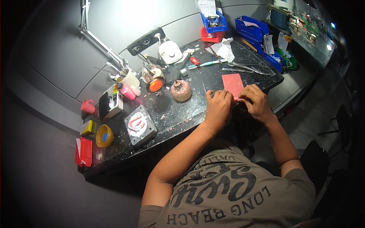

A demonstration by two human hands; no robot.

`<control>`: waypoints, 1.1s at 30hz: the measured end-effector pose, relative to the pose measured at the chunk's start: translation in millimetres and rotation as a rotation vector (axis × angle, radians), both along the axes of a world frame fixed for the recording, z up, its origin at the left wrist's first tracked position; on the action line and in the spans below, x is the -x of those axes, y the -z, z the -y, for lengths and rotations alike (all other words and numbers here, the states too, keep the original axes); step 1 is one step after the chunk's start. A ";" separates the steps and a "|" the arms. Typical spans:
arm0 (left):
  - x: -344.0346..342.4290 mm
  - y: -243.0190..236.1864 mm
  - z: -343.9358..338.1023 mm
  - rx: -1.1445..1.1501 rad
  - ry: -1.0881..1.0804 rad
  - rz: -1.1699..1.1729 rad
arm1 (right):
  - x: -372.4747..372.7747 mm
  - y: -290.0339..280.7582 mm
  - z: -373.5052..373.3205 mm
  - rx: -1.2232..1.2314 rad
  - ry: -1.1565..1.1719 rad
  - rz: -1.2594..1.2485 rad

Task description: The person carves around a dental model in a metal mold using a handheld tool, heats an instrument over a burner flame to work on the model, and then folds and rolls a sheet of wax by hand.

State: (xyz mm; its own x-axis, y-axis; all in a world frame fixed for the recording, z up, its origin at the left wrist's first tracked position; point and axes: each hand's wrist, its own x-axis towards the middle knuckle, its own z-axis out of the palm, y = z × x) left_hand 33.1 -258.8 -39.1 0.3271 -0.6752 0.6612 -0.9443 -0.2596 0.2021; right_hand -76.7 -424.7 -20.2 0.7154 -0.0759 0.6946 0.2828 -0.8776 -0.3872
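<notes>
Pink sheet (232,84) pinched in right hand (256,100); round bottle (181,92), metal tools (234,70) near.

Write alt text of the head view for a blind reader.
A person's left hand and right hand are close together at the near edge of a flat pink sheet on a cluttered black table. Further left are a round bottle and a yellow bowl.

yellow bowl (109,140) near red box (86,152) | blue bin (219,29) atop red bin (212,37) | green bin (291,64), contents unclear
</notes>
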 end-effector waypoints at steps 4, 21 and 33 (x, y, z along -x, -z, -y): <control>-3.6 -0.9 -1.2 0.008 0.033 -0.028 | 2.6 -2.2 1.7 0.016 -0.026 -0.045; -8.4 -3.3 -6.5 -0.089 0.051 0.167 | 7.6 2.6 8.2 -0.040 0.029 0.039; -9.7 -6.7 -3.4 -0.211 0.023 0.318 | 6.3 7.5 8.2 -0.040 0.032 0.053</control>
State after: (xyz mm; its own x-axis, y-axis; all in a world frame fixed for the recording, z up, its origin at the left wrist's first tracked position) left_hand 42.8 -255.4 -32.5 0.1112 -0.8119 0.5730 -0.9571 -0.2427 -0.1580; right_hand -83.0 -432.9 -27.7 0.6741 -0.1262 0.7277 0.2763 -0.8707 -0.4069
